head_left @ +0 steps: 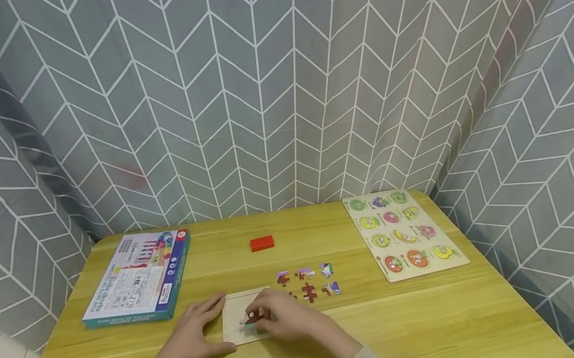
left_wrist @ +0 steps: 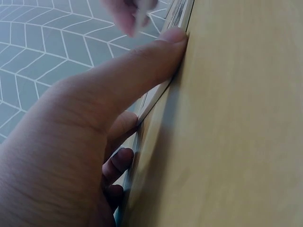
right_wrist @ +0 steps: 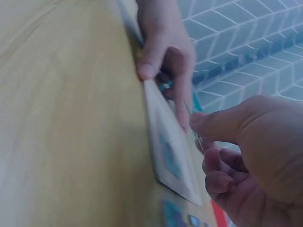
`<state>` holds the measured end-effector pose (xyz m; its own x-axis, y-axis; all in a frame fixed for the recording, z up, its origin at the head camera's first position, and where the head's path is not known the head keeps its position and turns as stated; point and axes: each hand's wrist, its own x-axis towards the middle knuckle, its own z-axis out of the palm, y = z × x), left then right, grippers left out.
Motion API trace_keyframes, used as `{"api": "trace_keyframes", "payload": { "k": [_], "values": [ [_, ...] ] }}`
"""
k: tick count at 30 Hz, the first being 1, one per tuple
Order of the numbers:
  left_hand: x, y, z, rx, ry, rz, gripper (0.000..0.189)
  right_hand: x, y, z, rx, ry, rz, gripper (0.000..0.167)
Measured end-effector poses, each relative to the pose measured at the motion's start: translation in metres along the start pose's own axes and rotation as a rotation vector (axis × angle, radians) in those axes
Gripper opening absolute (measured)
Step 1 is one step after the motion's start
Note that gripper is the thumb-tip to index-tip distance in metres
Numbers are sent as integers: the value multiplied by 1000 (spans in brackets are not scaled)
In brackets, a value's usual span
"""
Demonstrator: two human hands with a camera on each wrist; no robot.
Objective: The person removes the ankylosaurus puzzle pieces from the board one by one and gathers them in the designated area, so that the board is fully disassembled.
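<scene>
A square puzzle tray [head_left: 234, 319] with a pale inside and a thin raised rim lies before me. My left hand [head_left: 192, 336] holds it at the left edge, thumb at the near corner and index finger at the far one. Above the tray, my right hand [head_left: 285, 313] pinches a thin jigsaw piece [head_left: 254, 319] between thumb and fingertips; its face looks dark brownish red. The right wrist view shows a blurred teal patch inside the tray. Several loose jigsaw pieces [head_left: 309, 292], brown, purple and blue, lie right of the tray, some partly hidden behind the right hand.
A flat game box [head_left: 135, 280] lies at the back left. Behind the tray sits a small red block [head_left: 262, 243]. A wooden fruit board [head_left: 404, 233] occupies the right side of the wooden table [head_left: 436, 322]. Grey patterned curtains [head_left: 253, 115] hang around the table's back and sides.
</scene>
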<state>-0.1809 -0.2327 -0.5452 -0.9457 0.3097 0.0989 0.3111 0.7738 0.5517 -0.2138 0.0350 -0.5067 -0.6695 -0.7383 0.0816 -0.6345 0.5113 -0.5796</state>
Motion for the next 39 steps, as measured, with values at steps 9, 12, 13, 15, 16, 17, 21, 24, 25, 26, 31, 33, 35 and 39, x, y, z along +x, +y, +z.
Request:
{"api": "trace_keyframes", "payload": {
  "k": [9,12,13,15,16,17,21,24,25,26,31,33,35,39],
  "values": [
    [1,-2,1,-3,-4,5,110,-42,19,-32,106,228,73,30],
    [0,-2,1,-2,-3,9,110,-59,33,-40,101,309,122,31],
    [0,-2,1,-1,-2,9,110,-65,38,-42,105,328,138,31],
    [0,-2,1,1,1,13,110,-76,46,-43,108,353,170,32],
    [0,-2,1,4,3,14,110,-81,49,-43,111,358,184,32],
    [0,-2,1,5,4,15,110,-85,52,-42,115,360,199,31],
    [0,-2,1,5,0,11,110,-98,61,-36,120,338,210,30],
    [0,-2,1,1,-5,3,110,-103,65,-31,162,307,206,30],
    [0,-2,1,1,-7,2,110,-104,66,-28,183,294,206,32],
    [1,-2,1,2,-8,1,110,-105,67,-26,197,280,203,32],
    [0,-1,0,-2,-10,0,110,-107,72,-17,217,266,180,32],
    [-1,-1,0,-4,-5,1,110,-107,73,-14,202,279,167,32],
    [-1,0,0,0,-1,3,110,-107,73,-14,187,289,159,32],
    [-1,0,-1,-3,3,7,110,-108,74,-12,176,294,155,34]
  ]
}}
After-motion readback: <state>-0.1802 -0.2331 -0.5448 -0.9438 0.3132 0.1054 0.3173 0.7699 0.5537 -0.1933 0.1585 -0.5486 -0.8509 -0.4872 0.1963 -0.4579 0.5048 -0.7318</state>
